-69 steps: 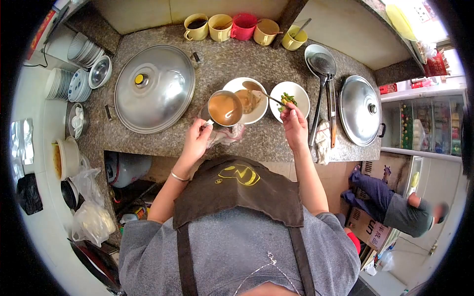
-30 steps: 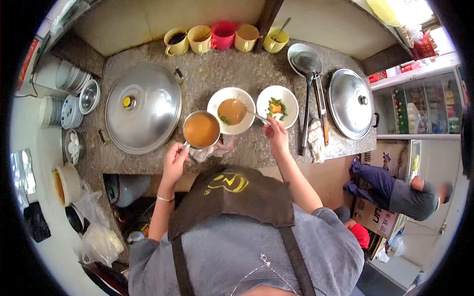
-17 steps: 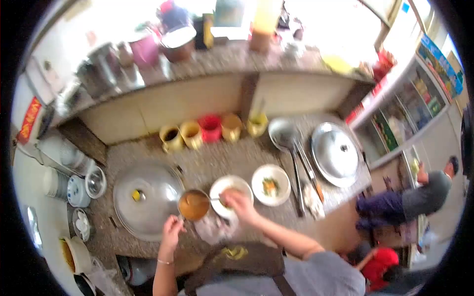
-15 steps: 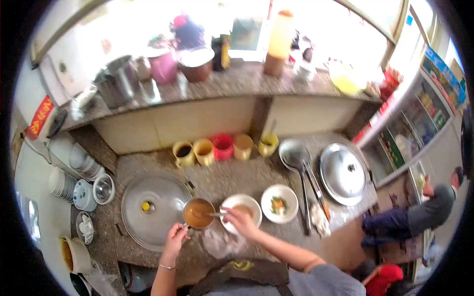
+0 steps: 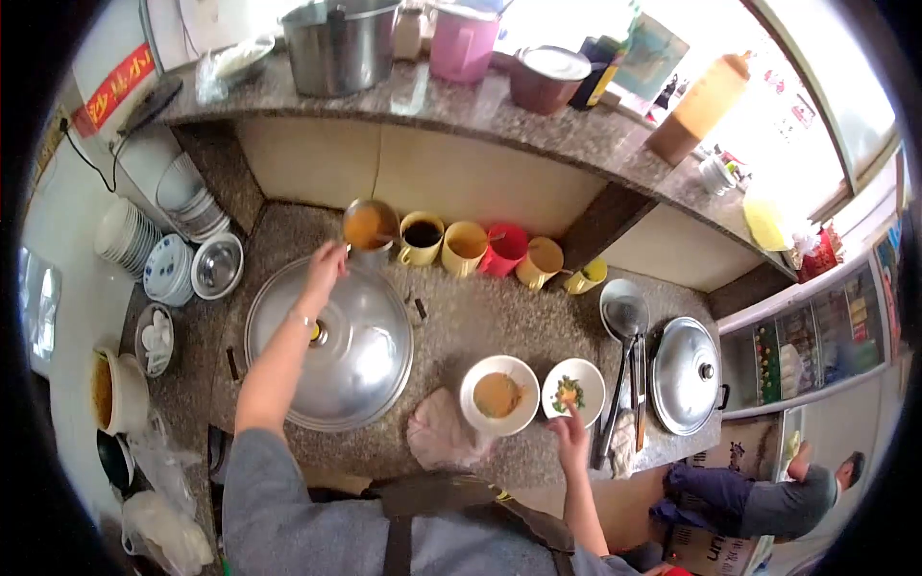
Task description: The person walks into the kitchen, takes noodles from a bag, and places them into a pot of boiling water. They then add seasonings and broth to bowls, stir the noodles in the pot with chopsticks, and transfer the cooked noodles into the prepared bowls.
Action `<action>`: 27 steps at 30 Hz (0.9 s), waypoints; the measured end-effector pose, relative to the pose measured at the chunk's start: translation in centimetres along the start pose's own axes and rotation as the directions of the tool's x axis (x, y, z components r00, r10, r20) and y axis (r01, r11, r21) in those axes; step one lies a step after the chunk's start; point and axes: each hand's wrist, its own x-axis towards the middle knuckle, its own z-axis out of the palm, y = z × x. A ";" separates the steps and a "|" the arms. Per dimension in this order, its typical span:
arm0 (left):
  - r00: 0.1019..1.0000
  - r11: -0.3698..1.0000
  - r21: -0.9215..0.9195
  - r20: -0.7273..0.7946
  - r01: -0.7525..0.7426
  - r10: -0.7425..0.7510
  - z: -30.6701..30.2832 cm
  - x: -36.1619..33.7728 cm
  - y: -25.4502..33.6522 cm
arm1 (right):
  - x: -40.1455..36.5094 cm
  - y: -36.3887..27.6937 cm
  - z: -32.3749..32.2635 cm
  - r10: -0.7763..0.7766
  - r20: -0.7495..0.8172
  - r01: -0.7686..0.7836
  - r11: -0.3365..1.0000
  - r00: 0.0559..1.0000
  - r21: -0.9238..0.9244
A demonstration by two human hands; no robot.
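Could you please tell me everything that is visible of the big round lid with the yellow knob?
The large lid is round, gently domed and silver-grey, metal by its look, with bright reflections. Its knob, yellow on top, faces up, partly hidden by the left forearm crossing above; whether they touch is unclear. It lies toward the left of the speckled counter.

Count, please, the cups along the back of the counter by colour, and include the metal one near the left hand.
Yellow cups: 4, in slightly different shades
Red cup: 1
Silver metal cup, at the left hand: 1
Total: 6
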 end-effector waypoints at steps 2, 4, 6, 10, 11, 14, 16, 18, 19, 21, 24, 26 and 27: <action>0.999 1.000 0.004 0.034 0.010 -0.011 -0.8 3.5 -2.0 | -1.9 1.0 -2.7 0.056 -0.128 -0.055 0.998 0.990 0.010; 1.000 0.999 0.041 -0.001 0.004 -0.004 -0.7 6.3 -3.5 | -3.9 2.9 -5.2 0.082 -0.214 -0.080 0.997 0.973 0.019; 0.997 0.999 0.017 0.074 0.036 -0.037 -1.1 8.9 -5.6 | -5.7 4.6 -6.8 0.134 -0.301 -0.127 0.991 0.944 0.043; 0.959 0.962 -0.029 -0.077 0.273 -0.274 -0.4 11.8 -8.3 | -8.3 6.6 -9.0 0.180 -0.416 -0.202 0.979 0.892 -0.010; 0.950 0.954 -0.035 -0.092 0.297 -0.299 0.2 11.8 -8.4 | -8.7 7.2 -9.5 0.197 -0.422 -0.224 0.974 0.885 -0.016; 0.923 0.921 -0.135 -0.075 0.366 -0.378 0.3 13.3 -10.7 | -8.8 8.5 -10.4 0.230 -0.506 -0.304 0.950 0.831 -0.069; 0.908 0.893 -0.183 0.002 0.412 -0.419 -1.7 15.5 -14.1 | -8.2 10.4 -10.9 0.192 -0.577 -0.315 0.941 0.794 -0.121; 0.914 0.910 -0.097 -0.008 0.404 -0.406 -0.1 14.1 -12.7 | -6.8 13.4 -11.7 0.084 -0.604 -0.301 0.916 0.793 -0.267; 0.922 0.923 -0.041 -0.047 0.382 -0.383 -0.1 13.6 -12.3 | -6.1 13.1 -11.7 0.037 -0.625 -0.331 0.872 0.780 -0.361; 0.935 0.934 0.048 -0.002 0.353 -0.354 -0.2 12.8 -11.2 | -4.8 12.2 -11.2 -0.053 -0.631 -0.378 0.761 0.774 -0.528; 0.961 0.956 0.099 -0.008 0.276 -0.277 0.3 10.7 -8.8 | -2.7 12.1 -11.6 0.004 -0.604 -0.452 0.666 0.797 -0.593; 0.975 0.962 0.157 -0.050 0.224 -0.218 0.8 7.6 -6.5 | -1.8 13.6 -12.6 0.018 -0.624 -0.474 0.667 0.781 -0.574; 0.981 0.953 0.233 -0.042 0.192 -0.187 0.4 5.8 -5.9 | -1.5 13.8 -13.3 0.037 -0.608 -0.483 0.646 0.793 -0.591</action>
